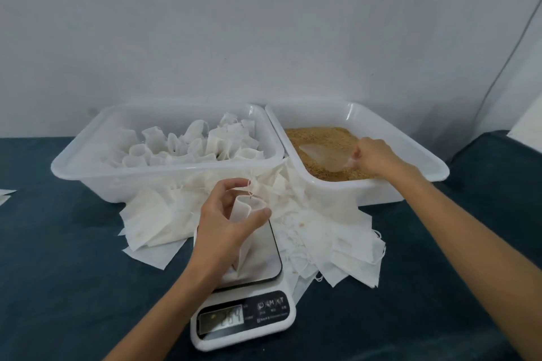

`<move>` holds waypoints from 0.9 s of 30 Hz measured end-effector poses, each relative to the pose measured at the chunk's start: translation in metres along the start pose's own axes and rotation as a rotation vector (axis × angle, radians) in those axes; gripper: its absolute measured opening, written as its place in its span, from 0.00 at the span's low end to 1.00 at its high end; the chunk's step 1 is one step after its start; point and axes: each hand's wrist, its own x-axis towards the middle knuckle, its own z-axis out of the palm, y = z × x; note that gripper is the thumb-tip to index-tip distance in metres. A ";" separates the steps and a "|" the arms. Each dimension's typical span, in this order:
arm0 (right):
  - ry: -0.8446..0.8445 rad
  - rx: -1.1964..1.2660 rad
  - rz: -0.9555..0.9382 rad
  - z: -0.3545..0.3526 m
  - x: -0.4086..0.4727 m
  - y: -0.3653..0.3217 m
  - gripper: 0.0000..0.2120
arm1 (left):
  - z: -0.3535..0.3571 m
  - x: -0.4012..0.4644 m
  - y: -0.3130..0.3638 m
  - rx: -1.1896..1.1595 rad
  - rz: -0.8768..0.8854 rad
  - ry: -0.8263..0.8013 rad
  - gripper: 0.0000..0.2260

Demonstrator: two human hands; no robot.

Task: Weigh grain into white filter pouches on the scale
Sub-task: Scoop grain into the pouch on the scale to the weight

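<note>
At the centre of the frame the left hand (225, 223) is pinching a white filter pouch (245, 211) open between thumb and curled fingers, standing it on the scale (249, 311). At the right, the right hand (374, 155) is gripping a clear scoop (325, 155) lying in the grain (319, 138) inside the right tub (410, 155). Loose pouches (322, 237) are lying around the scale.
</note>
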 end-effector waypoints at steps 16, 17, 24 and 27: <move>0.390 0.757 -0.481 0.003 -0.090 -0.110 0.05 | -0.001 -0.001 -0.003 0.038 -0.007 -0.012 0.17; 0.373 0.820 -0.500 0.008 -0.097 -0.118 0.05 | -0.002 0.000 -0.004 0.049 0.005 -0.017 0.15; 0.216 1.106 -0.522 0.058 -0.119 -0.123 0.04 | -0.012 0.009 -0.008 0.177 0.129 0.026 0.08; 0.234 1.178 -0.478 0.064 -0.117 -0.117 0.04 | -0.023 0.019 0.000 0.174 0.163 0.106 0.10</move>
